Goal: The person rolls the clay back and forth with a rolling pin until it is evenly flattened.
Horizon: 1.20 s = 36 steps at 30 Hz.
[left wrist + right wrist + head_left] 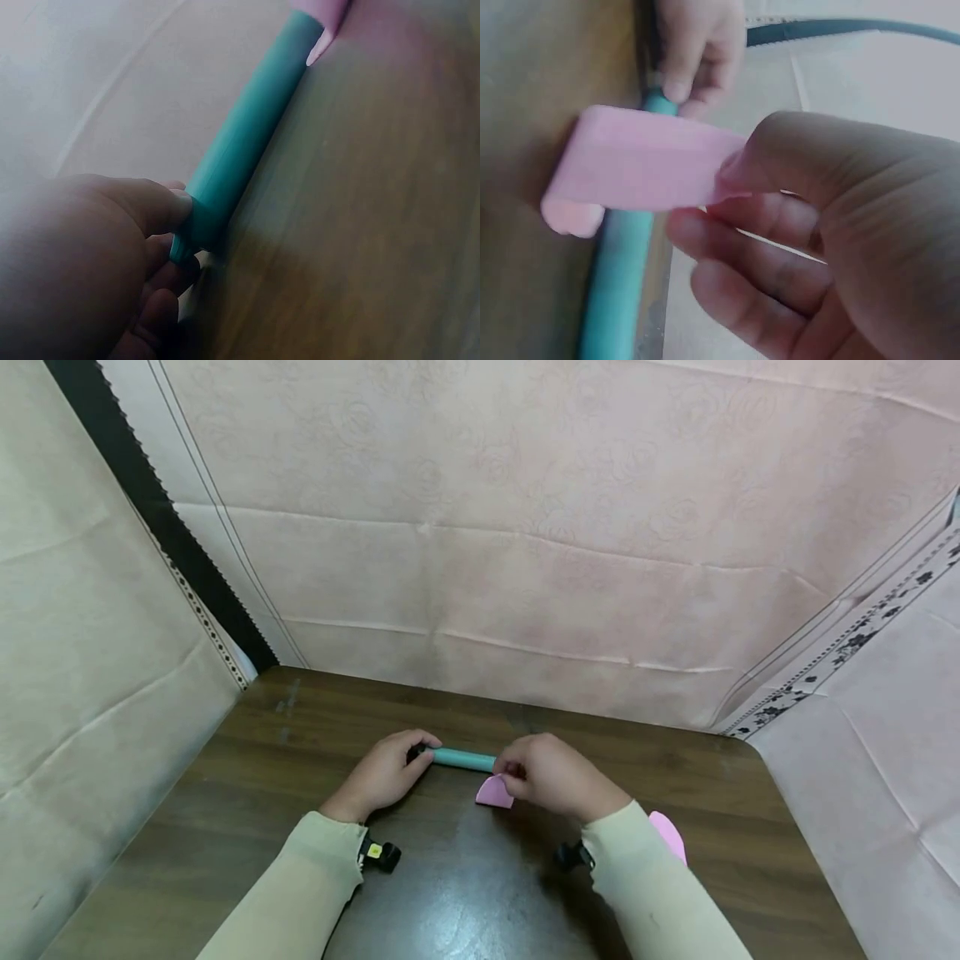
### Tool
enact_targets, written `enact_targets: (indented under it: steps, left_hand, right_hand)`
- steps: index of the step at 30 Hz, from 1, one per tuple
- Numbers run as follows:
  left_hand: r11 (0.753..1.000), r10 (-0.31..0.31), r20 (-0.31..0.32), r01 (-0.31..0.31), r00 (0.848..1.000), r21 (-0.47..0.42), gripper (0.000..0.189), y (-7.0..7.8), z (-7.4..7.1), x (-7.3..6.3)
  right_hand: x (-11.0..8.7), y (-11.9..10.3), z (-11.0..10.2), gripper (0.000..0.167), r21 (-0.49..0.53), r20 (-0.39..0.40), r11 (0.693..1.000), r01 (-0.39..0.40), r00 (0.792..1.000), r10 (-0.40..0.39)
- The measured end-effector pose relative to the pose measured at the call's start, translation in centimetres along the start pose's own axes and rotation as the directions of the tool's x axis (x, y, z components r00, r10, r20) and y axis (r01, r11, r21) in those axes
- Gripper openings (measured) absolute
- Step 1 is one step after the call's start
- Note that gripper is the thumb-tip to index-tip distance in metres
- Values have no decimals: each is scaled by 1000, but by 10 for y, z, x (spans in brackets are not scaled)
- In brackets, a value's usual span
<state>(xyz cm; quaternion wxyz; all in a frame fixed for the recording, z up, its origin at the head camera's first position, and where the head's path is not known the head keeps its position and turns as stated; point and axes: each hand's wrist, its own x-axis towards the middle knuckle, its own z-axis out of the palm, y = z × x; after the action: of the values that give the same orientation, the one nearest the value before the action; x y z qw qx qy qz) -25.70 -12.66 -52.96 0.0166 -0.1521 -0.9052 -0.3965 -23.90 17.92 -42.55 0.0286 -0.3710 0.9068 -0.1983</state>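
Note:
A teal tube [463, 759] lies across the far middle of the table, with a small tab at its left end in the left wrist view. At that end my left hand [384, 770] pinches it, thumb [161, 208] along the side and fingers beneath. Between thumb and forefinger, my right hand [553, 777] holds a flat pink piece [493, 792] with a curved outline. In the right wrist view this pink piece [649, 161] crosses over the tube, and its far end curls round. My right hand's other fingers [742, 300] are loosely bent.
Another rounded pink piece [669, 836] is on the table to the right, partly hidden by my right sleeve [652, 877]. Pale cloth [487, 577] hangs behind the brown wooden table [277, 827] and along both sides. Black wrist cameras [386, 857] are strapped at both cuffs.

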Motion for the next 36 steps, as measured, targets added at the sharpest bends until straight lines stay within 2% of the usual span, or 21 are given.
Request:
enact_targets:
  steps: [6, 12, 17, 20, 23, 25, 32, 33, 36]
  left_hand:
    - [1000, 8, 1, -8, 1000, 3, 20, -1, 0, 2]
    - [1000, 14, -6, -14, 1000, 12, 19, 0, -1, 4]
    - [1000, 22, 0, -22, 1000, 20, 19, 2, 0, 5]
    - [1000, 24, 2, -24, 1000, 18, 19, 2, 0, 5]
    - [1000, 23, -1, -23, 1000, 19, 19, 3, 0, 5]
    - [1000, 21, -2, -21, 1000, 19, 19, 3, 0, 5]
    - [1000, 18, 0, -18, 1000, 13, 19, 2, 0, 3]
    - [1000, 17, 1, -17, 1000, 13, 19, 1, 0, 3]
    - [1000, 16, 0, -16, 1000, 17, 19, 1, 0, 2]
  right_hand:
    - [18, 19, -26, 9, 127, 86, 984, -128, 989, 118]
    - [26, 30, -38, 8, 282, 165, 915, -288, 954, 249]
    - [20, 34, -28, 7, 381, 241, 870, -312, 942, 233]
    - [16, 33, -19, 7, 474, 272, 818, -327, 937, 218]
    - [14, 30, -11, 7, 538, 269, 774, -332, 939, 216]
    - [14, 28, -8, 9, 558, 262, 763, -327, 941, 213]
    - [14, 23, -4, 21, 553, 269, 766, -327, 941, 208]
    - [14, 22, -4, 21, 545, 268, 773, -325, 941, 206]
    - [14, 21, -6, 23, 476, 241, 833, -282, 953, 185]
